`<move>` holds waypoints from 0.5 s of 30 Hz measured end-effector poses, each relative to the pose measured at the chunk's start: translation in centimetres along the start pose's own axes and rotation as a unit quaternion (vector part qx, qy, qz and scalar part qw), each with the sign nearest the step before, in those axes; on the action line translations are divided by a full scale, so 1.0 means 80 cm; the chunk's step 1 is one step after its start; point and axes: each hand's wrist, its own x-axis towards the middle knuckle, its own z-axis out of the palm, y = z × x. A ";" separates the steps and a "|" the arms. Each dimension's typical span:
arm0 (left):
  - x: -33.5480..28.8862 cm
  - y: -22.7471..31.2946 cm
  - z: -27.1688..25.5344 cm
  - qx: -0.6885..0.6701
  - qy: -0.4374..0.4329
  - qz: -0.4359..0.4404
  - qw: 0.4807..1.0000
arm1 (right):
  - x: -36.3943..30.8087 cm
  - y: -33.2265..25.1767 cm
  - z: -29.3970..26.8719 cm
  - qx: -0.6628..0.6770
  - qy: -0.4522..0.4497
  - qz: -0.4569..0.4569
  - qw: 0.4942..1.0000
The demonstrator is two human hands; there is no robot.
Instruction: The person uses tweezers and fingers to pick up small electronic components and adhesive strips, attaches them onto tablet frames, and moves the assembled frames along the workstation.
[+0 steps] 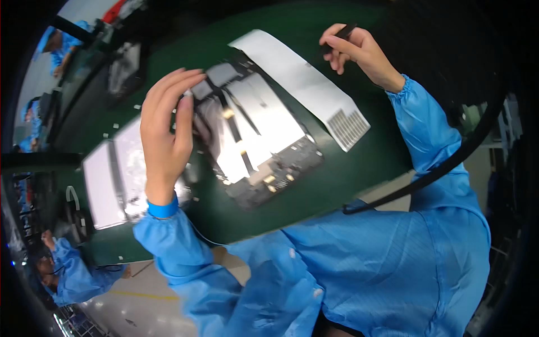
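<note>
An opened tablet-like device [247, 129] lies on the green table, its bright silver battery area crossed by black flex strips, with a dark circuit board at the near end. My left hand [165, 126] is over its far left corner, fingers stretched and thumb apart; whether the fingertips touch it I cannot tell. Raised beyond the table's right part, my right hand [362, 53] is closed around a short black stick-like tool [343, 37]. Between the device and that hand lies a long white sheet [297, 73] with a grid of small grey labels at its near end.
Left of the device lie pale flat panels [104, 185] with a dark strip, partly behind my left hand. Small white bits dot the green table [224, 224]. A black cable [438, 174] arcs over my right sleeve. People in blue sit at far left; a blue band [163, 209] circles my left wrist.
</note>
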 end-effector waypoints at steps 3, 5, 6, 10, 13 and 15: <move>0.031 0.056 0.053 -0.037 -0.161 0.122 0.979 | -0.058 0.022 -0.016 0.011 0.009 0.096 0.995; 0.034 0.083 0.090 -0.010 -0.249 0.142 0.958 | -0.078 0.038 -0.021 0.018 -0.037 0.116 0.992; 0.035 0.089 0.106 0.005 -0.274 0.154 0.949 | -0.085 0.039 -0.023 0.020 -0.042 0.110 0.993; 0.028 0.096 0.136 0.008 -0.335 0.125 0.934 | -0.096 0.035 -0.026 0.034 -0.037 0.115 0.992; 0.035 0.102 0.133 0.017 -0.353 0.108 0.929 | -0.093 0.036 -0.024 0.029 -0.036 0.123 0.991; 0.034 0.104 0.132 0.021 -0.357 0.105 0.928 | -0.091 0.036 -0.020 0.009 -0.036 0.119 0.992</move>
